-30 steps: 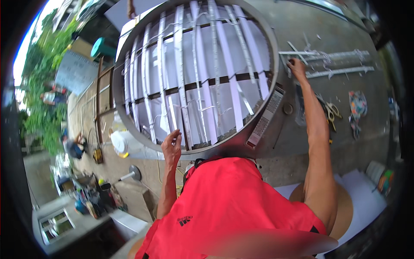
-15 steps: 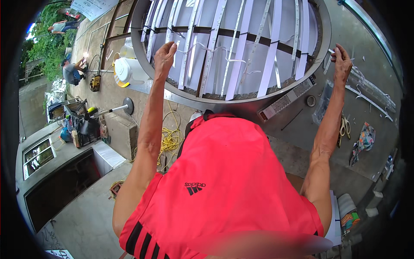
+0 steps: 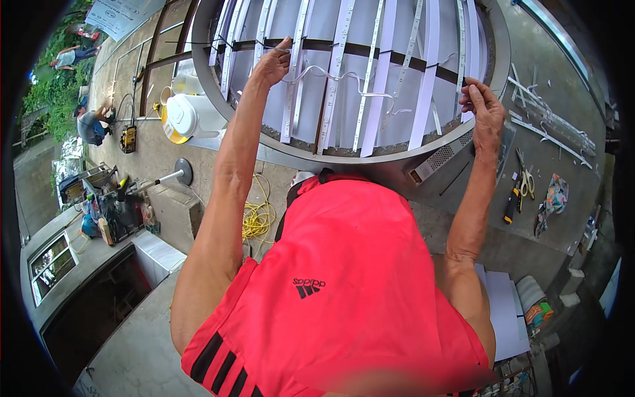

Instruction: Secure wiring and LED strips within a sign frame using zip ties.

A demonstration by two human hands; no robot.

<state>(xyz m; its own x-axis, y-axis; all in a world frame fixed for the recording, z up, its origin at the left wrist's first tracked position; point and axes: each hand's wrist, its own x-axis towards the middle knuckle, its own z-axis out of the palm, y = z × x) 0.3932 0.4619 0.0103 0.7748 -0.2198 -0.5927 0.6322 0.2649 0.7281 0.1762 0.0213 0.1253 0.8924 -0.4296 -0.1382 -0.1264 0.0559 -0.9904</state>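
A large round metal drum [image 3: 501, 49] stands in front of me, with white light strips [image 3: 336, 66] laid side by side inside it. Dark crossbars [image 3: 316, 45] run beneath the strips, and black cable ties [image 3: 389, 51] bind them. My left hand [image 3: 271, 65] reaches over the near left part, fingers curled together beside a strip; whatever they pinch is too small to make out. At the right rim, my right hand [image 3: 486, 109] has its fingertips pinched at a black tie by the end strip. A loose white wire [image 3: 360, 91] winds across the strips between both hands.
A perforated power supply [image 3: 436, 161] sits against the drum's near right side. Scissors [image 3: 526, 185], a yellow-black cutter [image 3: 512, 202] and a patterned cloth [image 3: 554, 198] lie at right. Left are a white bucket [image 3: 183, 114] and yellow cord [image 3: 258, 220]. A person [image 3: 92, 124] crouches far left.
My right hand has moved left, from outside the drum to its rim, and its fingers have closed in. My left hand has shifted slightly right and farther in over the strips.
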